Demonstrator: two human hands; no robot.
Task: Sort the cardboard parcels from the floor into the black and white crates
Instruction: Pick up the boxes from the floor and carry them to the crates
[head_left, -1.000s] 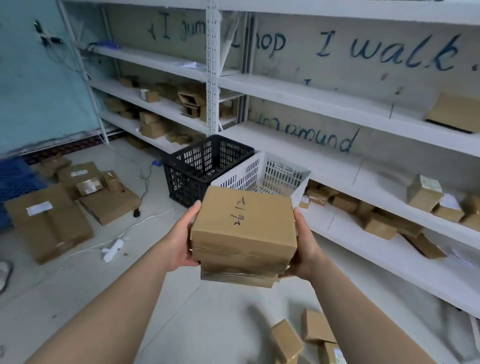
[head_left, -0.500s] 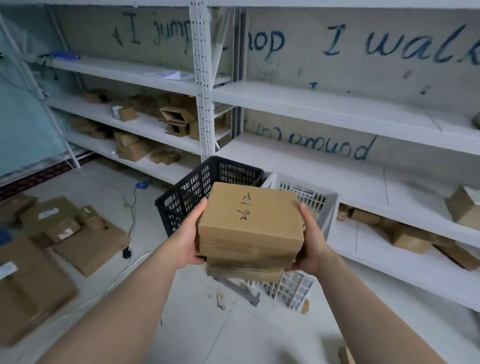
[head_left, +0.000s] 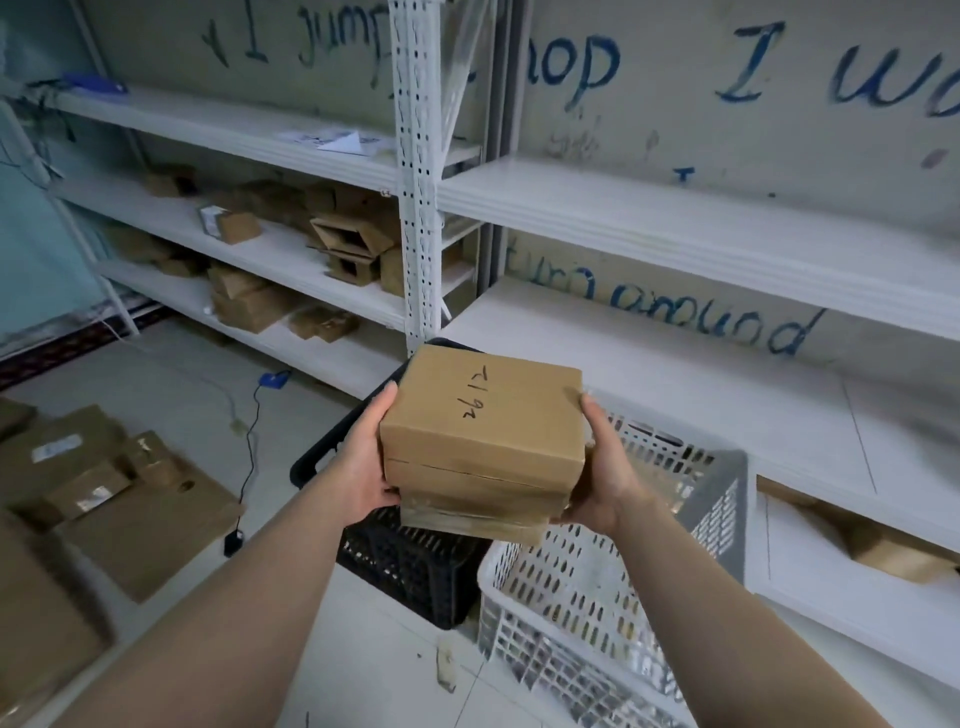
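Now the parcel stack (head_left: 483, 431), clasped at its sides by the left hand (head_left: 363, 467) and right hand (head_left: 605, 478), hovers above the black crate (head_left: 415, 566), much closer than a second ago; the white crate (head_left: 597, 597) sits just beside it, so sorting can likely begin.

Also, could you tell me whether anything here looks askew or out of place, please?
The white crate looks tilted beside the black crate. On the left shelf, two open boxes lie tipped on their sides.
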